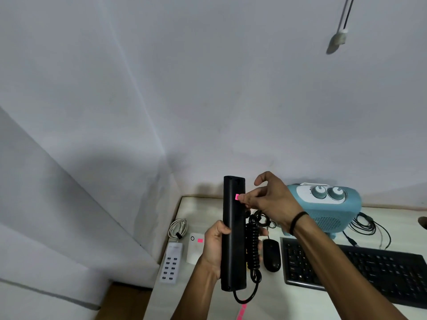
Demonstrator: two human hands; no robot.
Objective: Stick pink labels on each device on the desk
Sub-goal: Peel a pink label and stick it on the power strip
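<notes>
My left hand [215,248] grips a long black bar-shaped device [233,236] upright above the desk, its coiled black cable [253,245] hanging at its right side. My right hand [268,199] pinches a small pink label [237,196] against the upper part of the black device. A strip of pink labels [242,311] lies at the desk's near edge. A small white device [195,248] to the left carries a pink label [200,240].
On the white desk [288,303] lie a white multi-port USB charger [171,265] with a coiled white cable [178,228], a black mouse [272,255], a black keyboard [360,269] and a blue heater-like device with two knobs [328,206]. Loose black cables [367,224] lie right of it.
</notes>
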